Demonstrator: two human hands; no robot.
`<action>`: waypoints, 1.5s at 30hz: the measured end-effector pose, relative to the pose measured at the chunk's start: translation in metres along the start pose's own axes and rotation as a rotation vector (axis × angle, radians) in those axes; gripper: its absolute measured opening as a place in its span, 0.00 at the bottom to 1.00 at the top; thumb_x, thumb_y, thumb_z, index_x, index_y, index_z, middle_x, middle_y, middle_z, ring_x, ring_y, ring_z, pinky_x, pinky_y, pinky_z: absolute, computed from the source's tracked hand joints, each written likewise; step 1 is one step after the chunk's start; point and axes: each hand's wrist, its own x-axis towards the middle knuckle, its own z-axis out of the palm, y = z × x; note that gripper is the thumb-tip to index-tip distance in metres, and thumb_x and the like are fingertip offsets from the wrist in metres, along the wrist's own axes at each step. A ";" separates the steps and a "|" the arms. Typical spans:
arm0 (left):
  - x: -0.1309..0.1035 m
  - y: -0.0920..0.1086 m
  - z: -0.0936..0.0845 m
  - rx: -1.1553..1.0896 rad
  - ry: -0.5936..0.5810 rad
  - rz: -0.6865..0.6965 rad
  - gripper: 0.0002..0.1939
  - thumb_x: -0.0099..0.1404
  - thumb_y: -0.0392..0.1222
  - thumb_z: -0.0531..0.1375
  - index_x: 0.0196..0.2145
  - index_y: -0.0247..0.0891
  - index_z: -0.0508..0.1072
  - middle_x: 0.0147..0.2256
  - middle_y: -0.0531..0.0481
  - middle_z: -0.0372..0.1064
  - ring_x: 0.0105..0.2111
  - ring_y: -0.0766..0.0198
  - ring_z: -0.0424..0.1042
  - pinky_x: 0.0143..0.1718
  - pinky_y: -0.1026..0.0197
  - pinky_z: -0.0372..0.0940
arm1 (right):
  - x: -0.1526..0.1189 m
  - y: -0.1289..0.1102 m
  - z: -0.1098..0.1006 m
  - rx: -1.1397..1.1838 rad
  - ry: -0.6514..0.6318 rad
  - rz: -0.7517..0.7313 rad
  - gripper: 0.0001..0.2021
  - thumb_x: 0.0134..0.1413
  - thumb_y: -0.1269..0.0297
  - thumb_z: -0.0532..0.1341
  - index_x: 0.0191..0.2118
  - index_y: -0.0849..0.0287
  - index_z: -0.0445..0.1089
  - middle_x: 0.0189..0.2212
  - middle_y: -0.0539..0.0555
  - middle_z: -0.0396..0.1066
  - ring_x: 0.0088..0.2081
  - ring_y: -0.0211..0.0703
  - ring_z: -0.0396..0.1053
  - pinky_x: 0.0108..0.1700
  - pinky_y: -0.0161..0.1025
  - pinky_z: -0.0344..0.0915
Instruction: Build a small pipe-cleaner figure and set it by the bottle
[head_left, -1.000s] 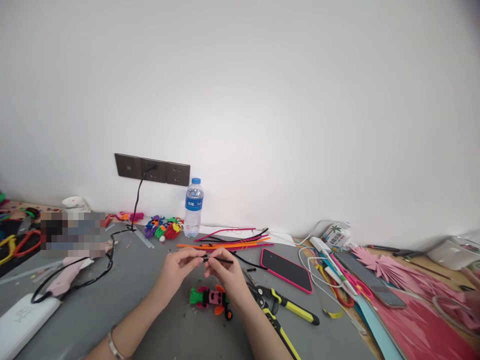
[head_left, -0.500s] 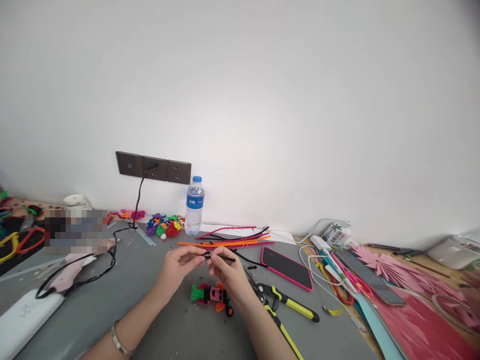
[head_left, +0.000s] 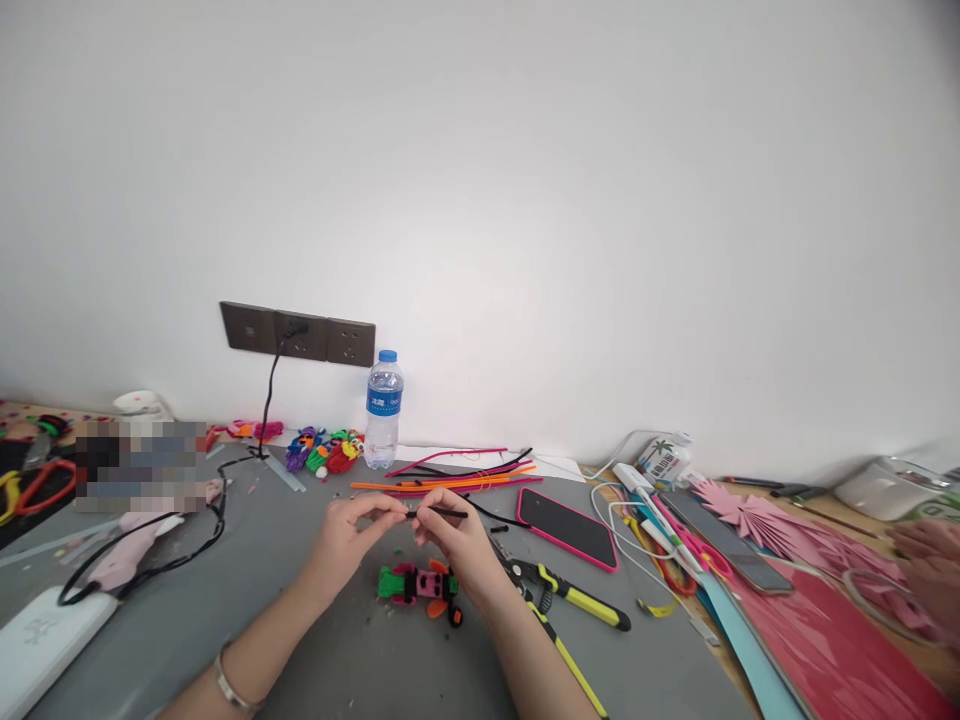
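Between my two hands runs a short length of black pipe cleaner. My left hand pinches one end with thumb and forefinger. Close beside it, my right hand pinches the same piece, and its free end sticks out to the right. Below my hands, on the grey mat, lies a small pipe cleaner figure in green, pink, orange and black. Behind them a bundle of orange, magenta and black pipe cleaners is laid out. Yellow-and-black pliers rest beside my right forearm.
A pink-cased phone lies right of my hands. At the back stand a water bottle and several colourful figures. A pink glue gun and white power strip lie left. Another person's hand is at far right.
The camera view has shifted slightly, so the scene sits a little further left. My fingers have closed nearer together on the black pipe cleaner. Another person's hand shows more at the right.
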 end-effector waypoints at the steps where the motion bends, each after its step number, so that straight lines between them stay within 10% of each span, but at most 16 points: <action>1: 0.000 0.000 0.000 -0.014 -0.019 -0.008 0.06 0.55 0.44 0.64 0.26 0.42 0.80 0.28 0.48 0.78 0.30 0.56 0.75 0.34 0.60 0.69 | 0.000 0.000 0.000 -0.012 0.000 -0.006 0.13 0.47 0.55 0.68 0.29 0.59 0.69 0.23 0.49 0.72 0.23 0.36 0.66 0.30 0.34 0.64; 18: -0.005 -0.006 0.019 -0.874 0.039 -0.518 0.13 0.48 0.42 0.72 0.30 0.39 0.74 0.26 0.56 0.69 0.29 0.68 0.70 0.29 0.67 0.64 | -0.001 0.001 0.008 -0.182 0.065 -0.224 0.09 0.46 0.60 0.68 0.26 0.57 0.69 0.28 0.50 0.68 0.27 0.38 0.66 0.32 0.37 0.65; 28: -0.007 -0.010 0.022 -0.933 0.011 -0.582 0.12 0.50 0.41 0.71 0.30 0.39 0.73 0.25 0.58 0.67 0.25 0.71 0.67 0.27 0.68 0.62 | -0.007 -0.003 0.012 -0.585 0.075 -0.499 0.05 0.53 0.69 0.62 0.27 0.55 0.70 0.28 0.52 0.68 0.31 0.43 0.65 0.34 0.39 0.61; 39: -0.003 0.000 0.016 -0.739 0.025 -0.490 0.16 0.47 0.47 0.72 0.27 0.37 0.70 0.20 0.60 0.57 0.19 0.74 0.53 0.24 0.67 0.55 | -0.006 -0.003 0.005 -0.453 0.092 -0.326 0.04 0.51 0.64 0.64 0.31 0.57 0.71 0.28 0.51 0.70 0.31 0.42 0.68 0.36 0.38 0.66; 45: -0.004 0.004 0.009 -0.651 -0.183 -0.512 0.17 0.47 0.48 0.72 0.29 0.39 0.69 0.20 0.62 0.53 0.18 0.74 0.48 0.22 0.67 0.49 | -0.006 -0.010 0.000 -0.311 0.001 -0.245 0.07 0.51 0.60 0.66 0.31 0.57 0.72 0.27 0.50 0.71 0.29 0.41 0.68 0.35 0.38 0.66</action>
